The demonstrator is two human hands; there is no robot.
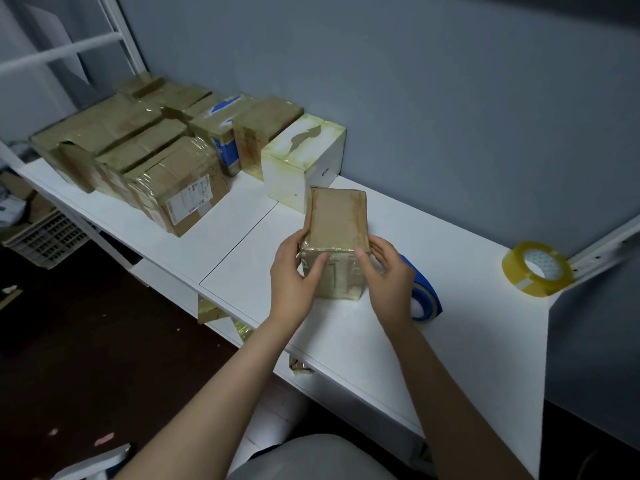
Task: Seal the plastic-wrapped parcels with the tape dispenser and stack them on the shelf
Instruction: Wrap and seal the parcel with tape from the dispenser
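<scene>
You gripped the taped cardboard parcel [335, 233] between both hands — left hand [294, 271], right hand [386, 271] — thumbs pressing its near face.

Blue-grey wall [450, 81], dark brown floor [86, 358], white metal frame [62, 51] upper left, slatted crate [45, 240] on the floor, dim light

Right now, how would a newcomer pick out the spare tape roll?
Follow the white shelf to its right end, by the slanted metal bracket. The tape roll sits alone there, clear yellowish, unlike the blue dispenser behind the right hand.
</scene>
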